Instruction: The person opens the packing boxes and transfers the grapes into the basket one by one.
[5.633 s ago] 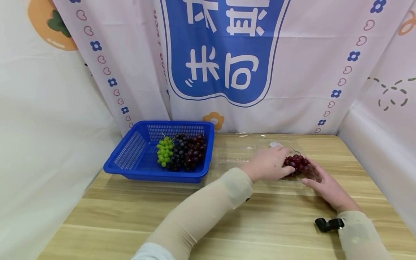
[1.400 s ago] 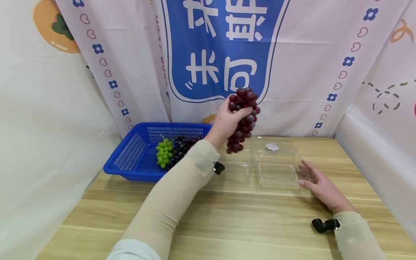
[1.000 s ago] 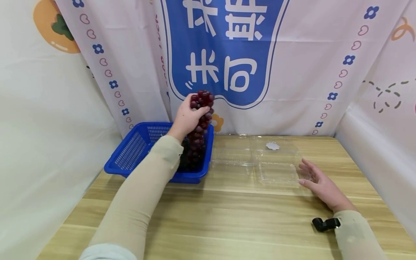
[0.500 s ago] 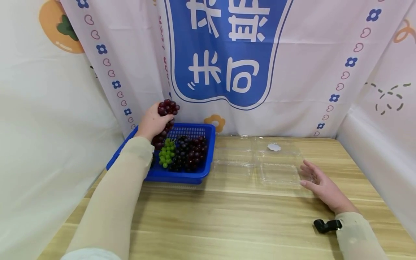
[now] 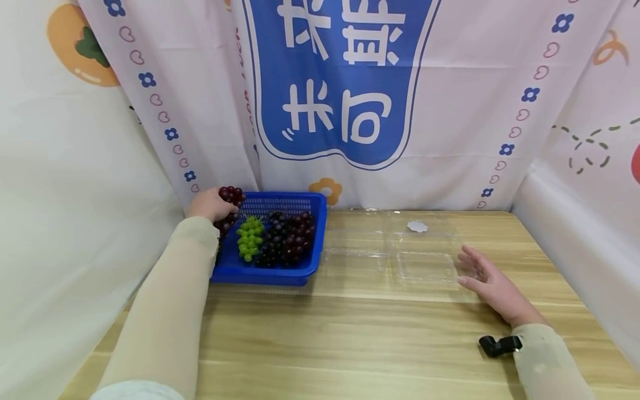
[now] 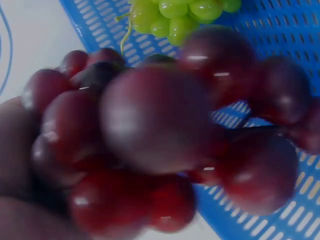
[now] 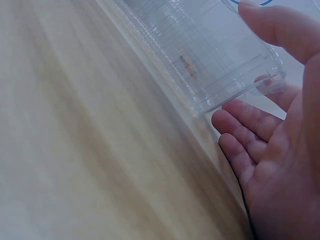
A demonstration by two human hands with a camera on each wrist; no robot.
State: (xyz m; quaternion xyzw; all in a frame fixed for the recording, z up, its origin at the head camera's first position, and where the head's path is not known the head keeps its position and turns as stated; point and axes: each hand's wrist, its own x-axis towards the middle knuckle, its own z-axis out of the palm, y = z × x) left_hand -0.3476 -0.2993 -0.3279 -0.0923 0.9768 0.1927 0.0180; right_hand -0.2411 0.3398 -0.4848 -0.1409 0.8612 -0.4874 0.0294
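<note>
My left hand (image 5: 209,205) grips a bunch of dark red grapes (image 5: 231,195) over the left end of the blue plastic basket (image 5: 314,261). In the left wrist view the red grapes (image 6: 155,120) fill the middle, with the slotted basket wall behind. Inside the basket lie green grapes (image 5: 249,239), black grapes (image 5: 274,239) and another bunch of dark red grapes (image 5: 300,236). My right hand (image 5: 492,283) rests with relaxed fingers beside the clear plastic container (image 5: 427,266). In the right wrist view its fingertips lie right at the container's end (image 7: 235,90).
A second clear container (image 5: 357,244) sits between the basket and the first one. A white label (image 5: 417,226) is on the clear lid. Behind the wooden table (image 5: 360,339) hangs a printed cloth (image 5: 450,139), and white cloth walls flank both sides.
My left hand took the red grapes out of the clear container and carried them left, then lowered them at the basket's left end. The right hand stayed by the container.
</note>
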